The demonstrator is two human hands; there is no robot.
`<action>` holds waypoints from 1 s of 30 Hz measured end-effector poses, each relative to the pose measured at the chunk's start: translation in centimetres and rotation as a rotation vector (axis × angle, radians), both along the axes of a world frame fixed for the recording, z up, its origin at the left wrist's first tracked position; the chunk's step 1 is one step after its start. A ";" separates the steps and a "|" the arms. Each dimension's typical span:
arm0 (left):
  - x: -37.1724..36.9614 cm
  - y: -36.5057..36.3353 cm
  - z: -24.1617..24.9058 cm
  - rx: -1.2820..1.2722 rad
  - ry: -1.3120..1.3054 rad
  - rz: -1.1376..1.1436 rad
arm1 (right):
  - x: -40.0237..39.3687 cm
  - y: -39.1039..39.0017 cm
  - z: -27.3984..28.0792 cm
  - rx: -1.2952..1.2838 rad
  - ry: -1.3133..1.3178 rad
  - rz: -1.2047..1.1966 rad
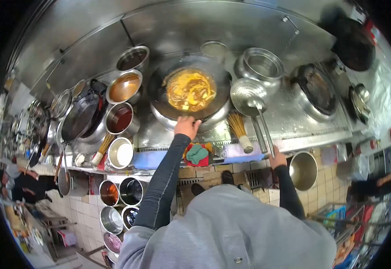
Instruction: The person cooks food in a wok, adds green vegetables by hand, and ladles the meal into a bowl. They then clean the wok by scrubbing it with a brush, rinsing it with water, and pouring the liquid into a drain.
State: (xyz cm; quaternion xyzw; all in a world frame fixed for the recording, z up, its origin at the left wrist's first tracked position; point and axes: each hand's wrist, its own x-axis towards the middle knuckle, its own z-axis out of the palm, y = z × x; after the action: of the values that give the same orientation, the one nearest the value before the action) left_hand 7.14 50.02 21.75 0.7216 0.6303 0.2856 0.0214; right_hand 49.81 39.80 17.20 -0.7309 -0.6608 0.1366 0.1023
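A black wok (157, 87) sits on the burner in the middle of the stove, with yellow egg-like food in brownish liquid (191, 89) inside. My left hand (187, 126) is closed on the wok's near rim. My right hand (278, 159), at the counter's front edge, grips the handle end of a metal ladle (263, 122). The ladle's bowl lies over a perforated skimmer (244, 89), whose own handle runs alongside. Just left of the skimmer handle lies a bamboo wok brush (238, 127). Folded green and red cloths (197, 154) lie below my left hand.
Pots of brown liquid (124, 86) and dark red sauce (119, 119) stand left of the wok. A steel pot (262, 65) and a second wok (316, 89) are to the right. Below the counter are several containers and a large steel pot (303, 170). Another person (27, 186) stands far left.
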 end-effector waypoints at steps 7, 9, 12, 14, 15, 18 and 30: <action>0.7 0.5 0.7 -0.095 -0.051 -0.033 | -3.0 0.0 3.9 0.261 0.067 0.084; 0.9 0.7 0.0 -0.047 -0.051 0.000 | -6.5 -0.1 4.4 0.002 0.401 0.273; 1.5 0.5 0.6 -0.076 -0.024 0.083 | -12.7 -0.9 1.2 -0.558 0.683 0.650; 1.4 0.8 0.4 -0.226 -0.122 0.069 | -14.5 -0.7 -9.3 -0.467 0.318 0.928; 1.6 0.3 0.7 -0.051 -0.115 0.095 | -15.4 -0.1 -13.9 -0.517 0.141 0.881; 3.1 0.4 1.0 -0.132 0.048 0.173 | -16.6 2.7 -21.1 -0.560 -0.226 0.773; 1.4 0.2 0.5 0.012 -0.022 0.012 | -16.4 8.1 -25.6 -0.682 -0.414 0.759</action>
State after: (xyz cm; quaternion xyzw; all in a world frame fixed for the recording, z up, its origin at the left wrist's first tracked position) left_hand 8.50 50.20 22.24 0.7147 0.6326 0.2974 0.0221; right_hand 33.37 47.88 -8.43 -0.4448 -0.8026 0.2234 -0.3289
